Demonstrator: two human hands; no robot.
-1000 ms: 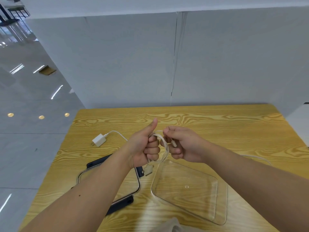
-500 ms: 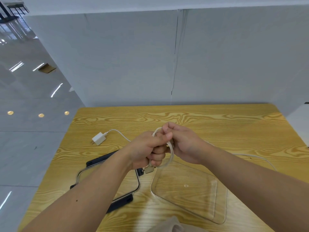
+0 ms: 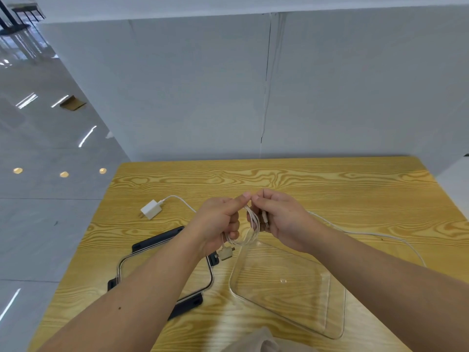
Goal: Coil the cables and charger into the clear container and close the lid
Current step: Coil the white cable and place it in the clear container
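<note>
Above the wooden table (image 3: pixel 330 189), my left hand (image 3: pixel 215 222) grips a small coil of white cable (image 3: pixel 250 229); a beige connector (image 3: pixel 225 254) dangles below it. My right hand (image 3: pixel 281 219) pinches the same cable at the top of the coil, fingertips touching those of the left hand. The clear container (image 3: pixel 337 313) lies open just below the hands, with nothing in it. Its lid (image 3: pixel 162 242), clear with black clips, rests to the left under my left forearm. A white charger (image 3: pixel 151 209) lies at the far left, its cable running toward my hands.
A loose stretch of white cable (image 3: pixel 380 235) trails across the table behind my right forearm. A pale cloth (image 3: pixel 256 341) shows at the bottom edge. A white wall stands behind the table; a glossy floor lies to the left.
My right hand has drawn back from over the left fist and now pinches the cable at the top of the coil. The coil hangs a little lower.
</note>
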